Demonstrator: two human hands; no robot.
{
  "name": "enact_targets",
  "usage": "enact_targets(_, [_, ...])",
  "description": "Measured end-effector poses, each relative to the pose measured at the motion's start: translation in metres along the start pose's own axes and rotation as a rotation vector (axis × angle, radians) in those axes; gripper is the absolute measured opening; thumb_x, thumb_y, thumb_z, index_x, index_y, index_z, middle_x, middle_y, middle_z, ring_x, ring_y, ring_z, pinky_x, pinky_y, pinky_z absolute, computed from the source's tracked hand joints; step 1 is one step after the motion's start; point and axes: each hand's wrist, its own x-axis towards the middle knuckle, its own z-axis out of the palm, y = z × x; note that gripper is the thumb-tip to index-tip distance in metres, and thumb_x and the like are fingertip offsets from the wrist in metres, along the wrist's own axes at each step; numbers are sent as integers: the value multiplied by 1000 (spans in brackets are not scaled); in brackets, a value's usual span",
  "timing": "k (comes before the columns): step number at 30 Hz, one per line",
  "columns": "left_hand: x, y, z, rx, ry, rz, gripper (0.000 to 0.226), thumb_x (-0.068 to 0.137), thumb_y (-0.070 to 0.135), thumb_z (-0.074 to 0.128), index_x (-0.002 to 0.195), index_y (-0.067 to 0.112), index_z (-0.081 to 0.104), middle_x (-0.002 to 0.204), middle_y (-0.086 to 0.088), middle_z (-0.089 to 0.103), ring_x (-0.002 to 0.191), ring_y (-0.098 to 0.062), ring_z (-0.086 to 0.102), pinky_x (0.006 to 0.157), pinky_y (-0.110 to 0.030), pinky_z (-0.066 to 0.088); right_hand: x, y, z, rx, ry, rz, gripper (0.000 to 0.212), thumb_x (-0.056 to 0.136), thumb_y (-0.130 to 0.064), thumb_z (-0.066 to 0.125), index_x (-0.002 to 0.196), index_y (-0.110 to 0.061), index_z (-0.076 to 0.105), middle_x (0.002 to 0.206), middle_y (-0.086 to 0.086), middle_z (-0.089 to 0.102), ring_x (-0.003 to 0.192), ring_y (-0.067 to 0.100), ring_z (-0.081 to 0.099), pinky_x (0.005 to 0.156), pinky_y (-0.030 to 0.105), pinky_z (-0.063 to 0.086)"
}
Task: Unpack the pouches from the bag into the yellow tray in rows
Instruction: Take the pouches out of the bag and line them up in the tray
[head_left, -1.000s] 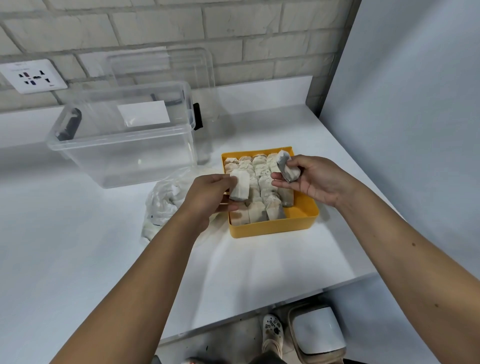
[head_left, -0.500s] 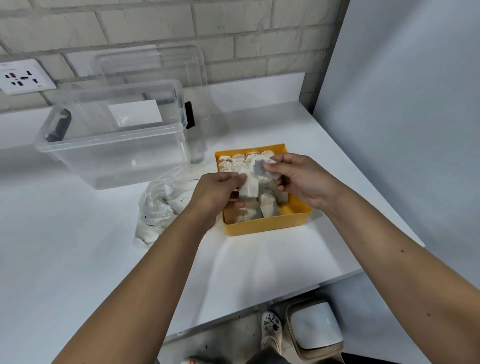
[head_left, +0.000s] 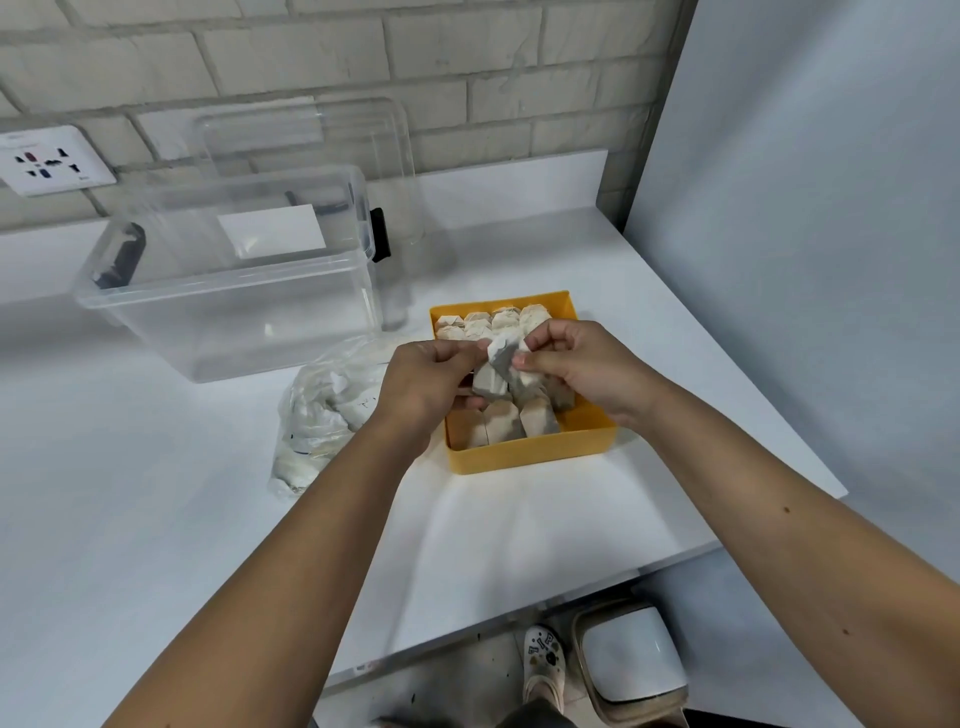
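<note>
Spanning most of the view, a flat white tabletop (head_left: 208, 519) runs back to a pale grey brick wall (head_left: 467, 52), with a smooth blue-grey panel (head_left: 805, 260) closing off its right side. A large clear plastic storage box (head_left: 234, 322) with black side latches stands open at the back left, and its clear plastic lid (head_left: 311, 135) leans upright against the bricks behind it. Just in front of the box lies a crumpled clear plastic bag (head_left: 322, 415) with white pouches showing inside. Beside the bag, to its right, sits a square yellow plastic tray (head_left: 530, 457) holding small pale paper pouches (head_left: 498, 322) that stand in rows. Below the table's near edge is a bin with a white lid (head_left: 628, 660). Both hands meet above the middle of the tray. The left hand (head_left: 421, 384) has its fingers curled round a pale upright pouch (head_left: 488, 387), while the right hand (head_left: 582, 369) pinches a crumpled grey-white pouch (head_left: 503, 353) between thumb and fingertips, and the two held pouches touch. A white wall socket (head_left: 49, 161) sits on the bricks at far left, and a white clog shoe (head_left: 543, 660) shows on the floor beside the bin.
</note>
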Motion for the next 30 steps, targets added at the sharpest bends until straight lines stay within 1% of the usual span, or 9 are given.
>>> enact_targets(3, [0,-1,-1,-44,9,9,17,91,18,70,99,4,75,90,-13,75,64,-18,72,59,-26,61,2,0,0,110,-16,41,14,88,-9,69,85,-15,57,66,-3,55,50,9,48,48,21,42])
enact_targets(8, [0,-1,0,19,27,71,13,88,16,74,94,4,77,75,-4,72,59,-10,67,56,-24,59,0,0,4,66,-63,34,12,88,-12,70,87,-15,58,66,-5,58,54,10,54,51,22,46])
enact_targets(11, [3,-5,-2,128,63,150,8,86,20,76,86,13,79,83,-4,76,71,-14,70,61,-24,58,1,-2,-1,11,-86,-2,17,85,-22,74,97,-15,64,77,-2,63,61,7,56,56,22,48])
enact_targets(16, [6,-8,-1,188,42,233,7,84,28,78,88,22,81,84,6,77,78,-11,69,72,-29,59,5,-7,-16,-378,107,-313,15,79,-27,79,85,-19,69,74,-11,62,65,0,52,67,16,43])
enact_targets(20, [5,-11,-6,143,67,192,4,84,27,78,86,24,79,76,7,73,70,-13,64,70,-31,61,5,-5,-45,-615,198,-252,20,82,-33,76,89,-16,71,81,-6,66,76,5,58,67,16,43])
enact_targets(22, [6,-13,-8,141,72,179,5,85,27,77,87,22,79,81,2,74,71,-15,64,74,-38,62,4,6,-52,-745,179,-176,24,82,-40,74,91,-18,71,96,-4,69,95,15,60,83,30,46])
enact_targets(26, [5,-12,-9,151,95,178,3,85,28,77,82,28,77,85,-1,74,71,-13,62,77,-41,61,0,28,-47,-984,219,-115,18,81,-48,71,88,-32,71,152,-4,38,146,22,16,116,48,4])
enact_targets(28, [5,-12,-10,159,90,176,4,85,28,77,81,29,77,84,-3,73,69,-12,60,78,-41,59,0,36,-42,-971,192,-71,16,82,-49,71,87,-33,71,162,-5,17,150,19,-5,115,52,-13])
enact_targets(30, [5,-13,-11,166,76,170,4,86,28,76,82,26,77,82,-6,71,68,-14,59,79,-42,58,4,43,-38,-976,194,-32,16,83,-49,69,86,-34,71,164,-6,7,150,21,-13,113,56,-17])
